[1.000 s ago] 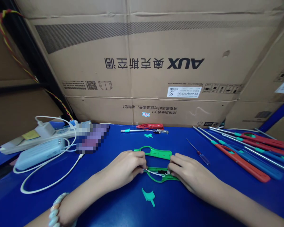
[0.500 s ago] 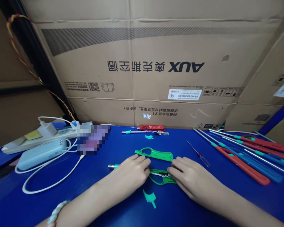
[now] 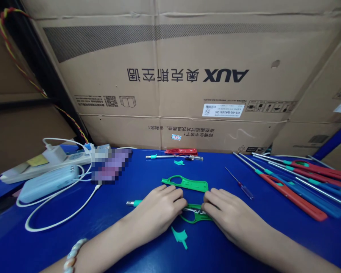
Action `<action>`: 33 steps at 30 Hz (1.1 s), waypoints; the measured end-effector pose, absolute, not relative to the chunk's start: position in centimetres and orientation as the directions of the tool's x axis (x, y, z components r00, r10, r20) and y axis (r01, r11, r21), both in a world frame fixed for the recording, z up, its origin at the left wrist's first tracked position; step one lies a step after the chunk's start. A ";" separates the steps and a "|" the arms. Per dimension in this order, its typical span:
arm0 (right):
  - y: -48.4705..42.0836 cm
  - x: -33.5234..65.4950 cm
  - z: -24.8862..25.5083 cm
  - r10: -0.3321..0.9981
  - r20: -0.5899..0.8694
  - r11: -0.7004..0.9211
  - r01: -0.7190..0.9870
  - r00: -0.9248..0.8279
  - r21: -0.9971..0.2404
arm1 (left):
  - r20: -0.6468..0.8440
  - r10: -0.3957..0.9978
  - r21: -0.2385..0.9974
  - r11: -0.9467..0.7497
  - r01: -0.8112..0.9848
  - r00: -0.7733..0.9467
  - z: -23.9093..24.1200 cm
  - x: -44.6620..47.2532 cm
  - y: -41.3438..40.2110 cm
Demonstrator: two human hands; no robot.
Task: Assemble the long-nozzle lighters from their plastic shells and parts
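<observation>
Both hands are bent over an opened green gas lighter [image 3: 198, 217], whose lower shell half lies on the table with a white wire showing inside. My left hand [image 3: 163, 203] is closed at the shell's left part; its fingertips are hidden beneath the knuckles. Left of that hand, the lighter's metal tube tip [image 3: 130, 203] with a teal collar sticks out. My right hand [image 3: 226, 207] grips the shell's right end with curled fingers. Just beyond the hands lies the other green shell half [image 3: 191, 184]. A teal trigger piece [image 3: 180, 237] rests nearer to me.
At the back are a red shell half [image 3: 182, 151], a lighter tube with wires [image 3: 170, 157] and a small teal trigger [image 3: 179, 162]. A screwdriver [image 3: 244, 189] and several long lighters [image 3: 295, 197] lie right. A power bank [image 3: 49, 184], cables and power strip [image 3: 74, 157] occupy the left.
My left hand has shifted slightly right along the lighter, covering more of the shell's inside. The metal tube tip has slid a little left. The camera view has tilted slightly.
</observation>
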State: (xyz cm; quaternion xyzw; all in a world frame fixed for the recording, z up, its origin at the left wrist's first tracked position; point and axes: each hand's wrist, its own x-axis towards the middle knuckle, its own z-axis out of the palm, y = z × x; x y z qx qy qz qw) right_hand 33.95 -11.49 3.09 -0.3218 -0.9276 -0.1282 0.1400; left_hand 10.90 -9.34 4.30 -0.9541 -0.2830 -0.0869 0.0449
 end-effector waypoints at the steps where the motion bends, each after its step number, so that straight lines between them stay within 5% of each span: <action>1: -11.6 33.9 3.2 0.583 0.334 0.760 0.643 -0.740 0.096 | 0.194 0.530 -0.027 -0.838 0.545 0.826 4.1 10.9 -9.3; 5: -11.9 33.6 3.5 0.667 0.258 0.737 0.670 -0.699 -0.092 | 0.193 0.549 0.013 -0.830 0.557 0.813 3.8 11.1 -9.2; 13: -11.9 33.4 3.4 0.696 0.254 0.716 0.677 -0.672 -0.171 | 0.203 0.551 -0.012 -0.825 0.565 0.810 3.7 11.2 -9.4; 22: -12.1 33.3 4.2 0.754 0.126 0.609 0.614 -0.644 -0.502 | 0.235 0.520 -0.041 -0.839 0.543 0.821 3.3 11.1 -9.3; 33: -11.8 33.3 3.4 0.758 0.162 0.618 0.615 -0.632 -0.489 | 0.229 0.531 -0.093 -0.823 0.561 0.816 3.1 11.4 -9.4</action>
